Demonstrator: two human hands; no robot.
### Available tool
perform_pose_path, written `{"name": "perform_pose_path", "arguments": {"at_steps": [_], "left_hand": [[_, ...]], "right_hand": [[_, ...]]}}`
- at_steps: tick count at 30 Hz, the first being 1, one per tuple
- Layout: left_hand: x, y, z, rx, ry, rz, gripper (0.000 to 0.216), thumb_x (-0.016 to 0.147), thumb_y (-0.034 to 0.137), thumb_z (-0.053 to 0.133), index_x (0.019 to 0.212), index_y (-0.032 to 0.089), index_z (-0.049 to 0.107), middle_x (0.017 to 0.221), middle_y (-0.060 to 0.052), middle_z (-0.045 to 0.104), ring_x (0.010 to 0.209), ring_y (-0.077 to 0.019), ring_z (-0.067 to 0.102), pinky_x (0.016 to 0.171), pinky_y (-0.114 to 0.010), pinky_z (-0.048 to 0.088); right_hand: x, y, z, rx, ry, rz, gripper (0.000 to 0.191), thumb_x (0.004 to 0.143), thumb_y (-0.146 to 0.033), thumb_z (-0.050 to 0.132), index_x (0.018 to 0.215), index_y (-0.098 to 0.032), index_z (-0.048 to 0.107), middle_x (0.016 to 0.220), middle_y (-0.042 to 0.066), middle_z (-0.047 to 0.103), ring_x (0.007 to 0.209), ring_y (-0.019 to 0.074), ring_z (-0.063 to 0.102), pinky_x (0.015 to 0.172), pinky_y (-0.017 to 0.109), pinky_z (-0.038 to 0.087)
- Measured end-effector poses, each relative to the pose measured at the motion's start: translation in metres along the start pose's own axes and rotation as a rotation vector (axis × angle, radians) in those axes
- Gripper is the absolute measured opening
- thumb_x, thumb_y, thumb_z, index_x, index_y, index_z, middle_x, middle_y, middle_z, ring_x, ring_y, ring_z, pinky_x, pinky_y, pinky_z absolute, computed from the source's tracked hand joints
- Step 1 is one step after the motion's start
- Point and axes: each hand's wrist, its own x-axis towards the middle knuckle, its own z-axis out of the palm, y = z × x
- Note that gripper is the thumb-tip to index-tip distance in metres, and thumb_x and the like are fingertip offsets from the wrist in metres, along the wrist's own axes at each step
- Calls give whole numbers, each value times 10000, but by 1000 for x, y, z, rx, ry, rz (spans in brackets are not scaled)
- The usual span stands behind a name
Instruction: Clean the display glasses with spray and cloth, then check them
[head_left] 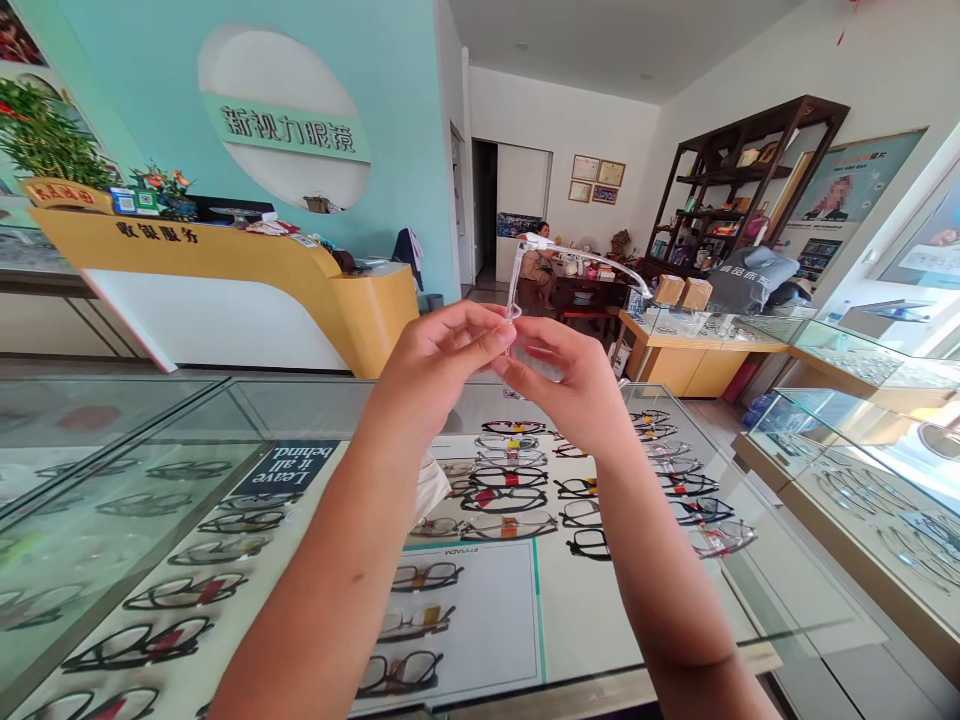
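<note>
The clear glasses are above the glass case. The left hand and right hand pinch the low end. The long thin side bends right, so the right hand is nearer its tip.

Worn on the head: looks forward and tipped down, from above and behind left hand and right hand. Sits close in, so holds both hands near mid-frame, plus both forearms down to the bottom edge. Points down through the glass of the display case below the hands. Spreads wide: out to the yellow counter beyond and left of the hands, to the dark shelf beyond and right of them, up to the ceiling above. Gets small and probably too soft for fine detail at the back wall, far beyond the hands.
</note>
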Motion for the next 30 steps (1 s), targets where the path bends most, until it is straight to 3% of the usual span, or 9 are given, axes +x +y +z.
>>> {"name": "perform_pose_path", "arguments": {"at_steps": [3,6,9,12,17,20,23,25,30], "left_hand": [[-9,7,-2,36,7,3,409,776,549,991,906,213,798,1168,-101,798,1018,-244,766,853,-397,661],[-25,23,-1,174,56,116,318,867,489,927,993,220,814,1221,-104,794,1170,-276,754,927,-391,664],[-39,39,0,266,155,241,263,935,424,862,1115,243,795,1242,-76,788,1229,-263,737,986,-370,649],[-43,33,-12,336,299,297,182,968,361,798,1110,253,762,1195,-56,792,1200,-240,741,1004,-374,629],[-44,-40,-68,555,450,209,190,931,321,749,1104,260,699,1232,-73,763,1220,-276,724,1080,-462,591],[-53,-95,-99,583,577,-17,399,876,284,750,1251,248,618,1418,-124,682,1339,-318,671,1178,-524,540],[-62,-137,-116,659,588,-143,555,857,267,743,1375,224,549,1521,-179,592,1507,-362,552,1326,-534,413],[-66,-156,-120,672,573,-222,674,834,268,748,1454,206,492,1522,-198,577,1524,-389,537,1338,-557,393],[-73,-181,-132,655,504,-369,827,781,268,786,1520,153,432,1313,-235,682,1242,-483,703,1164,-674,499]], "right_hand": [[-4,-7,4,3,5,-27,219,1007,-293,789,1220,-240,804,1212,55,830,1135,208,774,1086,438,645],[-8,-17,4,-58,28,-56,209,1029,-303,769,1230,-261,809,1217,56,818,1154,215,761,1061,436,649],[-13,-22,2,-118,52,-72,210,1035,-313,756,1235,-286,814,1225,57,803,1160,222,747,1045,440,653],[-19,-19,0,-87,58,-37,231,1072,-356,717,1279,-309,808,1263,60,795,1109,213,755,1007,430,667],[-44,-4,3,-179,47,-57,309,1094,-423,701,1356,-305,813,1232,93,779,1134,248,743,1031,455,637],[-68,11,9,-204,114,-22,353,1111,-449,662,1397,-293,796,1277,110,775,1161,268,738,1045,468,622],[-89,30,16,-213,184,19,349,1120,-433,635,1397,-287,787,1326,127,770,1222,293,729,1074,487,598],[-100,41,21,-229,235,48,332,1122,-413,611,1370,-286,792,1352,138,772,1252,312,719,1081,507,585],[-109,49,34,-184,242,86,315,1118,-387,582,1319,-280,799,1327,138,774,1230,323,714,1058,505,576]]}}
